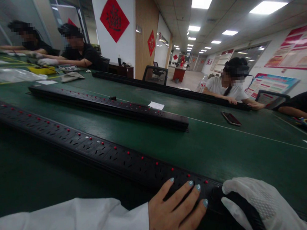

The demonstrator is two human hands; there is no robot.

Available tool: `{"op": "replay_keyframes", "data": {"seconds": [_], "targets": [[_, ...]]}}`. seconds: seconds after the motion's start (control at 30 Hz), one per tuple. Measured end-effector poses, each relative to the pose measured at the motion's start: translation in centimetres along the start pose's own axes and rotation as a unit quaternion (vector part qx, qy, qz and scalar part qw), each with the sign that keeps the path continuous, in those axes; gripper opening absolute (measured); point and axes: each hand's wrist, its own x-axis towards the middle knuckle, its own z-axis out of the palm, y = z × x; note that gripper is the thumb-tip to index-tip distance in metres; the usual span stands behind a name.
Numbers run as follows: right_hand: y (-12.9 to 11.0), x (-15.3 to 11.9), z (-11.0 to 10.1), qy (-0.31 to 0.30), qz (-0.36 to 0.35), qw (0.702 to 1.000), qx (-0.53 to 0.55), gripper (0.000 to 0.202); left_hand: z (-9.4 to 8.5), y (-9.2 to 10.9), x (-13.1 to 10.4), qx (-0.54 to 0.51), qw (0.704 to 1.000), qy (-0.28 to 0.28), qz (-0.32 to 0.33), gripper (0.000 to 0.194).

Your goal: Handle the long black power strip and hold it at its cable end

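Note:
A long black socket strip (108, 153) with a row of small red buttons runs diagonally over the green table. My left hand (179, 211), bare and with fingers spread, lies on the near side of the strip close to its right part. My right hand (265, 201), in a white glove, is curled around a thick black cable (244, 207) beside the strip, thumb and fingers on either side of it. The spot where cable and strip meet is dark and hard to make out.
Another black strip (107, 106) lies beyond, with a white paper (156, 105) by it. Farther back are a long black bar (151, 86) and a phone (231, 118). People sit at the far left, a person (234, 83) at the far right side.

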Motion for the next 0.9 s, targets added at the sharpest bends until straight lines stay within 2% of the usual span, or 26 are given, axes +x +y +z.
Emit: {"op": "replay_keyframes", "data": {"seconds": [0.17,0.33,0.9], "targets": [[0.08,-0.10,-0.01,-0.012,0.003,1.000,0.002,0.012,-0.05,0.06,-0.09,0.005,1.000,-0.016,0.001,0.031],[-0.04,-0.09,-0.01,-0.017,0.007,1.000,0.007,0.012,0.14,0.05,-0.12,-0.012,1.000,-0.001,-0.005,0.030],[-0.19,0.21,-0.18,0.000,0.005,1.000,-0.009,0.015,-0.08,-0.10,-0.05,-0.001,1.000,-0.011,0.005,0.031]]}}
